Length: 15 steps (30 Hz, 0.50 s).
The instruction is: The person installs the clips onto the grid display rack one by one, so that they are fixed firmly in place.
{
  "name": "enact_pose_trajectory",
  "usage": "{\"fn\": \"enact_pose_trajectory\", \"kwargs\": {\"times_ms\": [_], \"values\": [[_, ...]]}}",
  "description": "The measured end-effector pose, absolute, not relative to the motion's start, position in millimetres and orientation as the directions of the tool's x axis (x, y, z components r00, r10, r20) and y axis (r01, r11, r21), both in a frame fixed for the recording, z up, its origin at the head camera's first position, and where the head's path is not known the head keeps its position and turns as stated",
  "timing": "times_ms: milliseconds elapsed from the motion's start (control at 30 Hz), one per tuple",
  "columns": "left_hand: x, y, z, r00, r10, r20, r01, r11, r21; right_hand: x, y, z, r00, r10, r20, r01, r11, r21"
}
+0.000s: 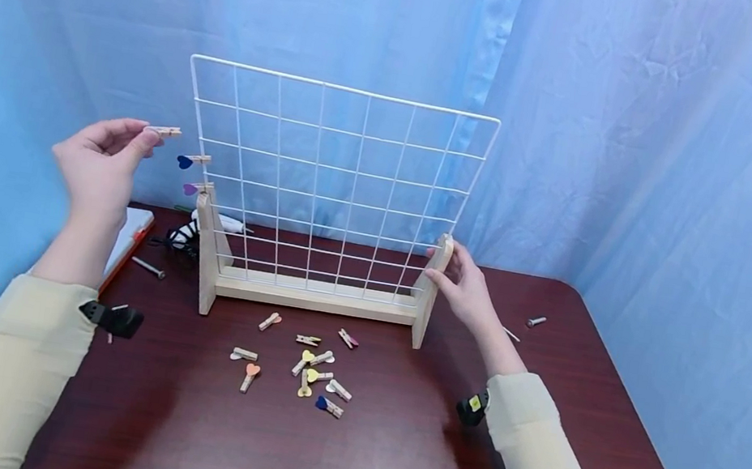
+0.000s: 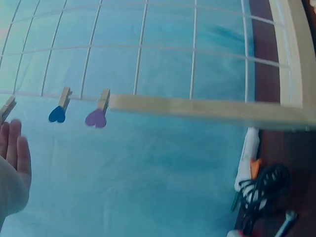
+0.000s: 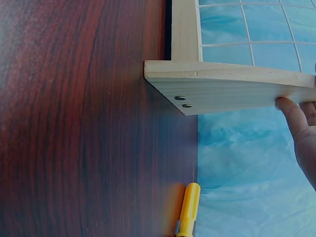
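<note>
My left hand (image 1: 100, 158) pinches a small wooden clothespin (image 1: 167, 131) between thumb and fingers, just left of the white wire grid (image 1: 346, 88). In the left wrist view this clothespin (image 2: 7, 109) overlaps the grid's side wire. Below it on that side wire are clipped a clothespin with a dark blue heart (image 1: 185, 162) and one with a purple heart (image 1: 190, 189). The grid stands upright in a wooden stand (image 1: 317, 303). My right hand (image 1: 471, 286) grips the stand's right upright (image 3: 227, 89), the thumb on its near side and the other fingers partly hidden behind it.
Several heart-topped clothespins (image 1: 320, 376) lie scattered before the stand. Behind its left end is a white glue gun (image 1: 223, 223) with a black cord (image 2: 269, 180). Screws (image 1: 149, 267) lie at both sides. A yellow handle (image 3: 190, 207) lies right of the stand.
</note>
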<state>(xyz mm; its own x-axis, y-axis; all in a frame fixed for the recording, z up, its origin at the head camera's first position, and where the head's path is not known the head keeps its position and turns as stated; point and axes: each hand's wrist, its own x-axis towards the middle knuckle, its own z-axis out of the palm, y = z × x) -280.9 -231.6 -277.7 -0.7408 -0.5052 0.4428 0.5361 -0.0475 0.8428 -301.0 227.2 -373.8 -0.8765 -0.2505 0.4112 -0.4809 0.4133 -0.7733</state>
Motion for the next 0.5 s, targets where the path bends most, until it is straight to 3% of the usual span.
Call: {"fn": "enact_pose_trajectory", "kwargs": {"times_ms": [233, 500], "values": [[-299, -226, -277, -0.727, -0.610, 0.313, 0.472, -0.114, 0.874, -301, 227, -373, -0.875, -0.255, 0.412, -0.483, 0.411, -0.773], [-304, -213, -274, -0.711, -0.628, 0.317, 0.466, -0.082, 0.881, -305, 229, -379, -0.875, -0.254, 0.412, -0.483, 0.400, -0.779]]}}
